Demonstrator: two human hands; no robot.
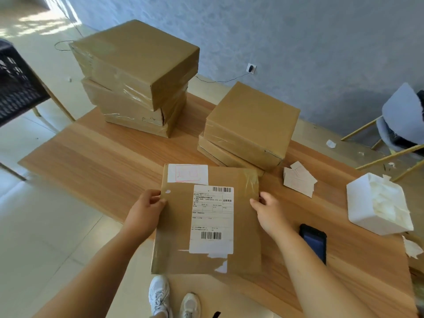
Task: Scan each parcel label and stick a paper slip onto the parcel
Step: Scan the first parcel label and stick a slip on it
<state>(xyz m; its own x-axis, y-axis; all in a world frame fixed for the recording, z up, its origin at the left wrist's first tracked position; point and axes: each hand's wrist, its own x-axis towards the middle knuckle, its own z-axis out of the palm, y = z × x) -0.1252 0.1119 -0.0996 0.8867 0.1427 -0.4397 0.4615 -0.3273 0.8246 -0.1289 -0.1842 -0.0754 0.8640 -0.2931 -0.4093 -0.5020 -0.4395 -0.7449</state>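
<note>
A flat brown parcel (176,237) lies at the table's near edge, overhanging it slightly. A white shipping label (212,219) with two barcodes is on its top, and a white paper slip (187,173) with a red outline is stuck at its far left corner. My left hand (146,211) grips the parcel's left edge, thumb on top. My right hand (270,212) grips its right edge. A black handheld scanner (313,243) lies on the table just right of my right forearm. Loose white paper slips (298,179) sit in a small heap beyond it.
Two stacks of brown parcels stand on the wooden table (91,157), a tall one (135,72) at the back left and a lower one (250,122) in the middle. A white foam box (376,205) of backing scraps is at right. A chair (401,120) and black crate (16,88) flank the table.
</note>
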